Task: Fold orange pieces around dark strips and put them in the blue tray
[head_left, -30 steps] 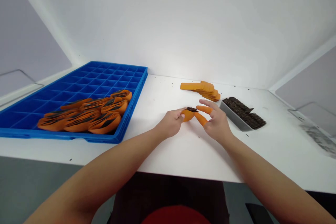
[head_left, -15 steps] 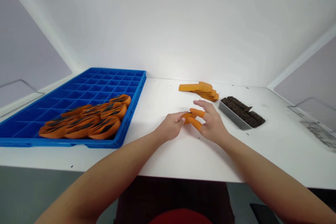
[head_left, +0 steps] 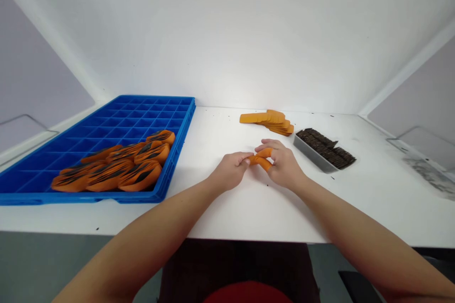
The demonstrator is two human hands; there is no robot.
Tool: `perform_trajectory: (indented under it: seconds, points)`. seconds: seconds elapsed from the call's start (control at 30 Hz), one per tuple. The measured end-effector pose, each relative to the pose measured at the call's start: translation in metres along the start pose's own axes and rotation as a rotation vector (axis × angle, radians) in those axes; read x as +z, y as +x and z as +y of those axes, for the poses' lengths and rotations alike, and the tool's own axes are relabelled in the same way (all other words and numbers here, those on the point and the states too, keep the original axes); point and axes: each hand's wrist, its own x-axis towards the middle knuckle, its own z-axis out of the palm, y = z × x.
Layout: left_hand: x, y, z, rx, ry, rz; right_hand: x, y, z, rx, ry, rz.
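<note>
Small orange piece [head_left: 252, 160] pinched between left hand's [head_left: 230, 171] thumb and forefinger, mostly hidden | met by right hand's [head_left: 283, 164] orange-covered fingertips [head_left: 264, 153]; whether gripped there cannot be told | orange strips [head_left: 272, 120] fanned beyond | dark strips [head_left: 325, 147] held in metal tray [head_left: 314, 155], right | orange bundles [head_left: 110, 176] nested in blue compartment tray [head_left: 71, 198], left

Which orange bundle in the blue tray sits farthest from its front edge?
The orange bundle beside the right wall of the blue tray, with two more in front; all others sit nearer that edge.
</note>
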Motion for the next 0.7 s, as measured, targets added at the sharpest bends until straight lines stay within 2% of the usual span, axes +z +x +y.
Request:
perform_trajectory:
  seconds: [0.17,0.27,0.33,0.4,0.6,0.7]
  points:
    - [0.001,0.000,0.004,-0.025,0.053,0.052,-0.004,0.003,-0.007,0.028,-0.009,-0.093]
    - [0.003,-0.002,0.008,0.018,0.083,0.156,-0.005,0.001,-0.009,-0.029,-0.021,-0.110]
    - [0.003,-0.002,0.009,0.070,0.101,0.181,-0.004,-0.001,-0.007,-0.045,-0.040,-0.087]
    - [0.002,-0.001,0.009,0.090,0.141,0.146,-0.003,-0.003,-0.003,-0.043,-0.032,-0.082]
    - [-0.004,0.004,0.012,0.036,0.332,-0.068,0.001,-0.007,0.009,-0.101,0.027,-0.066]
    - [-0.005,0.006,0.014,0.025,0.351,-0.080,-0.001,-0.008,0.014,-0.082,0.075,-0.025]
